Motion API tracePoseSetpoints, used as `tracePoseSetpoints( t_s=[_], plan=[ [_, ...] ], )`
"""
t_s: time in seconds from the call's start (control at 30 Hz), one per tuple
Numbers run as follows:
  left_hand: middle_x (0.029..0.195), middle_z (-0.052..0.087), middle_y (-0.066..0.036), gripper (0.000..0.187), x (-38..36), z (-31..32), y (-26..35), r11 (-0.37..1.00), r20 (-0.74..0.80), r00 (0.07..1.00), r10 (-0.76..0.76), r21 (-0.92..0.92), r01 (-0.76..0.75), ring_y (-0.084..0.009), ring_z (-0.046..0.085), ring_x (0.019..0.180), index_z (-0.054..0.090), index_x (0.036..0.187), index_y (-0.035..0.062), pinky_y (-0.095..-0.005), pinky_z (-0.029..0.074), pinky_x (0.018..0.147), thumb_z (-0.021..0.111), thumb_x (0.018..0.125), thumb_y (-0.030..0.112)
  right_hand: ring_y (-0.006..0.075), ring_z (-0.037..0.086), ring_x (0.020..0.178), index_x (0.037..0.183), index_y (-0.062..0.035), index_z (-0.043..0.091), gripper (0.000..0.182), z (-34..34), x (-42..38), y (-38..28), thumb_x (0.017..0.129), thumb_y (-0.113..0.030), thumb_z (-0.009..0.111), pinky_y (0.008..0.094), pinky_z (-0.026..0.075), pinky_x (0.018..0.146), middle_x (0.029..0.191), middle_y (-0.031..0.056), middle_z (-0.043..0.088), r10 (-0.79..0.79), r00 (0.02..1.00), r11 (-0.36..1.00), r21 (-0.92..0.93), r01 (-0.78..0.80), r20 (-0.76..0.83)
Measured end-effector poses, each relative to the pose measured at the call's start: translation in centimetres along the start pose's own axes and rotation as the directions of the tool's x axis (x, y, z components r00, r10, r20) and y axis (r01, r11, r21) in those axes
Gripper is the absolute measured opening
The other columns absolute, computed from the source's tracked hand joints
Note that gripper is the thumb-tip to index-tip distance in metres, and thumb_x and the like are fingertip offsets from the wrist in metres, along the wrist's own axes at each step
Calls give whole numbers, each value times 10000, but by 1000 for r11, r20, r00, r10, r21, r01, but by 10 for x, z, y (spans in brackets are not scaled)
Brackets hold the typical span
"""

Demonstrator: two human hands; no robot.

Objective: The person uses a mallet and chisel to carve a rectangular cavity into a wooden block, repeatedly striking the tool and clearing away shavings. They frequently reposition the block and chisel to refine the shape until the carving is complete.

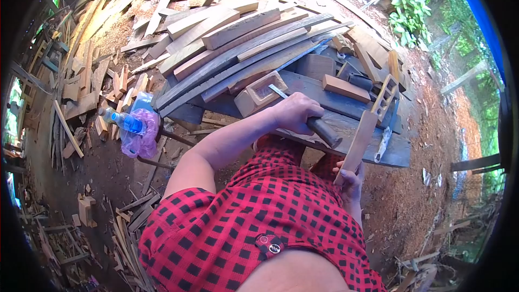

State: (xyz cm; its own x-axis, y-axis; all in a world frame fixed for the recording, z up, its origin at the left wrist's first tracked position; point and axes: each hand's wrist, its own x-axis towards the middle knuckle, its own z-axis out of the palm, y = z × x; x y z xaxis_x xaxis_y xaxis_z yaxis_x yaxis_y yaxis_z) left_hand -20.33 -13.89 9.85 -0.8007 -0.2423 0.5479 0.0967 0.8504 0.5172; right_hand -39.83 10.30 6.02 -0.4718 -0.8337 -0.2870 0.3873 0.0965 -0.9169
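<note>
My left hand [297, 112] is closed around a chisel [324, 131]. Its dark handle points down to the right, and a pale, narrow blade shows on the other side of my fist, by a hollowed wooden block [261, 93]. My right hand [351, 178], low on the right, grips the lower end of a flat wooden slat [359, 143]. The slat slants up over the edge of the dark workbench [397, 151]. Beyond its upper end lies a slotted wooden piece [385, 97]. The tip of the chisel blade is too small to judge whether it touches the block.
Long beams [243, 48] are stacked across the far side of the bench. A reddish wood block [346, 88] and a whitish-stained tool [384, 143] lie on it. Bottles in a pink plastic bag [141, 127] stand at the left. Scrap wood and sawdust cover the ground.
</note>
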Motion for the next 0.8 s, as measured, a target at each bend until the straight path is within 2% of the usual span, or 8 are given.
tracePoseSetpoints(
  t_s=[0.17, 0.33, 0.57, 0.63, 0.67, 0.73, 0.77, 0.8],
  plan=[
    [708, 584, -105, 304, -8, -5, -8, 997, -41, 999, -34, -64, 31, -341, 608, 686, 555, 729, 77, -428, 483, 600, 764, 533, 178, 239, 660, 763, 1157, -15, 461, 646, 4, 1, 2, 584, -90, 748, 349, 542, 749, 916, 126, 617, 12, 1000, 1000, 10, -12, 10],
    [698, 577, -107, 300, -11, -2, -13, 998, -1, 1000, 3, -57, -3, -344, 605, 679, 551, 718, 73, -426, 477, 595, 768, 538, 174, 227, 666, 768, 1154, -15, 481, 590, 7, -1, 2, 626, -134, 717, 342, 558, 733, 923, 129, 623, -52, 999, 997, -49, 52, 16],
    [697, 574, -104, 307, -16, -2, -17, 997, 4, 1000, -7, -79, 7, -339, 603, 672, 565, 744, 74, -419, 478, 594, 768, 536, 174, 226, 661, 778, 1155, -26, 480, 596, 14, -8, -15, 622, -146, 719, 334, 565, 720, 922, 128, 619, -59, 998, 997, -42, 59, -12],
    [701, 572, -104, 322, -17, -1, -17, 997, -28, 1000, -10, -71, 8, -335, 605, 682, 577, 765, 75, -418, 478, 600, 772, 528, 171, 225, 643, 816, 1170, -7, 471, 661, 25, -15, -32, 580, -127, 745, 341, 537, 742, 969, 138, 598, -197, 980, 980, -2, 197, -34],
    [701, 572, -104, 322, -17, -2, -16, 997, -25, 1000, -10, -73, 8, -335, 605, 682, 577, 765, 75, -418, 478, 600, 772, 528, 171, 225, 643, 816, 1170, -7, 471, 661, 32, -19, -42, 580, -127, 745, 341, 537, 742, 969, 138, 598, -195, 980, 981, -1, 195, -36],
    [714, 577, -105, 337, -17, -3, -15, 995, -30, 1000, -3, -100, 0, -335, 607, 694, 583, 776, 69, -417, 481, 607, 780, 518, 159, 216, 606, 881, 1214, -2, 446, 724, 45, -24, -62, 574, -151, 753, 347, 534, 750, 1025, 149, 564, -429, 903, 898, 98, 429, -24],
    [714, 577, -105, 337, -18, -3, -14, 995, -29, 1000, -2, -101, -1, -335, 607, 694, 583, 776, 69, -417, 481, 607, 780, 518, 159, 216, 606, 881, 1214, -2, 446, 724, 47, -25, -68, 574, -151, 753, 347, 534, 750, 1025, 149, 564, -429, 903, 898, 97, 429, -26],
    [719, 579, -105, 346, -18, -3, -14, 991, -37, 999, -7, -131, 3, -336, 606, 696, 581, 776, 65, -415, 480, 609, 787, 513, 153, 215, 588, 899, 1234, -2, 430, 756, 47, -24, -73, 573, -166, 758, 334, 533, 741, 1055, 153, 543, -532, 846, 845, 52, 533, -21]
  ],
)
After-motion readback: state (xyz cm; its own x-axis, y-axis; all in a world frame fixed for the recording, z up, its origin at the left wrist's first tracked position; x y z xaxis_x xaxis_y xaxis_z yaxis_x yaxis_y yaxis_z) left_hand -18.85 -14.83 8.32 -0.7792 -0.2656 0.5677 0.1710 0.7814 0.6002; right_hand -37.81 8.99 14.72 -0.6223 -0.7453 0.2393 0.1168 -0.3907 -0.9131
